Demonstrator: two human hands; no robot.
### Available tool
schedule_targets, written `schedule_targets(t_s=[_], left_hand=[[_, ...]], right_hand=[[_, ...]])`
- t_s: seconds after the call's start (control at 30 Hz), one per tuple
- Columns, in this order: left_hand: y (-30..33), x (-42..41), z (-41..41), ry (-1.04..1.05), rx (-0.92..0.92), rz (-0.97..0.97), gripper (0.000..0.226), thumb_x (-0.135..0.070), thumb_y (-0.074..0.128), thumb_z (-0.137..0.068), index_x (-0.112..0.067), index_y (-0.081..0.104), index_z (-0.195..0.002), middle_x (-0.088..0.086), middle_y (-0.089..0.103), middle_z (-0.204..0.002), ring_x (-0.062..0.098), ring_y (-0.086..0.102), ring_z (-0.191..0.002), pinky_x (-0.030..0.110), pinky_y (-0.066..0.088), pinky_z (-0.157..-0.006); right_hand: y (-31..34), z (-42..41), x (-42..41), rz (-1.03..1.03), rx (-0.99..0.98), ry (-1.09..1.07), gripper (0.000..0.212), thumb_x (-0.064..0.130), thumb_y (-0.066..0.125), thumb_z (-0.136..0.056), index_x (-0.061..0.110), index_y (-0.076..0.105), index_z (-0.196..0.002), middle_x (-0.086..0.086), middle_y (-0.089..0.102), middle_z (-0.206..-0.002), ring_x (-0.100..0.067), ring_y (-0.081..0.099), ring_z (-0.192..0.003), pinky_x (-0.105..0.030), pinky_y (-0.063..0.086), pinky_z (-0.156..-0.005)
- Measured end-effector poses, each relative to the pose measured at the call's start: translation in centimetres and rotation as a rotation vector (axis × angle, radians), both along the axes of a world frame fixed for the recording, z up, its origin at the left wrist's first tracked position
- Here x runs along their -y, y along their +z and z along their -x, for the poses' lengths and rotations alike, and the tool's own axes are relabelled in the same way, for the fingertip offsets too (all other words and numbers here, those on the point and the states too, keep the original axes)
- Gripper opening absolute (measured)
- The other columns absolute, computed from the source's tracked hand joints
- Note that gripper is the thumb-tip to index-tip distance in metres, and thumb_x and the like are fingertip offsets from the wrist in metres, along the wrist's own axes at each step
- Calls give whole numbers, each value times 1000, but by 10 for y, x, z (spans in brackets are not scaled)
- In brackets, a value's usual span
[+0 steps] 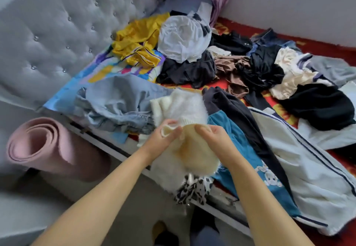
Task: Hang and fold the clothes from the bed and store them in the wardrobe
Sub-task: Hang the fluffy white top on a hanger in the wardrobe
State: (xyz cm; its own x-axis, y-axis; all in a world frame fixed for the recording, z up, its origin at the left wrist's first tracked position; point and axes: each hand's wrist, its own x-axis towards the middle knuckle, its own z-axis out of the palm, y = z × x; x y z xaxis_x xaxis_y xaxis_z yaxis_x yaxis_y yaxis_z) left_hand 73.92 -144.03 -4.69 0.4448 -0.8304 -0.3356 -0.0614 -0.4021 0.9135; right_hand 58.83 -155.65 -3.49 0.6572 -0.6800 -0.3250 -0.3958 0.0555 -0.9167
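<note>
The fluffy sweater (185, 109) was cream white, and the garment (194, 188) hanging under it had a black and white animal print. The top (138, 39) was mustard yellow, the rolled mat (48, 147) pale pink, and the bed sheet (277, 109) red with yellow figures.

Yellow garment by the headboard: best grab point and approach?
Judging by its pose, take the yellow garment at the striped edge on its near side, coming from above and from the bed's near edge. That edge lies loose on the colourful sheet, while the far right part is tucked under the white garment.
</note>
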Motion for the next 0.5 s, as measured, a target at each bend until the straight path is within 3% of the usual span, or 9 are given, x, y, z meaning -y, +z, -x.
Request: schedule_targets(t_s=[0.07, 0.13, 0.2, 0.27, 0.37, 0.43, 0.5], left_hand=[[10, -40, -4, 12, 97, -2, 28, -41, 60, -92, -23, 59, -113, -6, 65, -105, 6, 61, -94, 25, 48, -81], [20, -80, -4, -41, 145, -11, 20, -33, 61, -93, -20, 62, -108, -1, 70, -91, 8, 66, -79, 26, 51, -75], [32, -111, 2, -132, 166, -25, 38, -53, 62, -84, -27, 59, -111, -5, 67, -90, 5, 65, -77, 15, 48, -65], [45, -135, 13, -130, 198, 0, 43, -64, 59, -78, -35, 55, -110, -9, 62, -94, -4, 60, -79, 8, 45, -64], [58, -158, 33, -8, 328, 93, 24, -48, 65, -86, -36, 50, -101, -15, 58, -87, -8, 55, -68, 7, 42, -63], [67, -174, 45, 58, 477, 76, 14, -39, 59, -90, -29, 51, -95, -13, 57, -79, 3, 57, -70, 17, 44, -65], [74, -193, 56, 93, 588, 42, 17, -31, 47, -87, -14, 51, -88, 2, 58, -80, 24, 57, -78, 38, 45, -72]], right_hand=[[18, -4, -34, 74, 21, 54, 46, 33, 59, -93, 20, 37, -55, 5, 27, -51, -8, 24, -44, -26, 20, -44], [37, -8, -66, 158, 18, 127, 39, 23, 57, -94, 21, 51, -56, 3, 47, -49, -9, 38, -46, -28, 31, -47], [55, -12, -94, 229, 12, 169, 32, 17, 56, -93, 37, 71, -73, -8, 71, -70, -15, 49, -58, -27, 38, -55], [70, -14, -118, 276, 43, 183, 32, 15, 55, -91, 40, 73, -85, -13, 71, -73, -16, 47, -60, -25, 36, -54], [96, -13, -149, 312, 109, 193, 32, 16, 57, -91, 41, 73, -81, 13, 66, -59, -4, 44, -48, -18, 36, -45], [110, -7, -171, 336, 138, 257, 33, 18, 58, -92, 45, 72, -79, 23, 70, -68, -8, 55, -58, -20, 41, -53], [119, 0, -192, 369, 150, 328, 32, 20, 59, -92, 45, 72, -79, 24, 71, -73, -28, 58, -63, -27, 40, -59]])
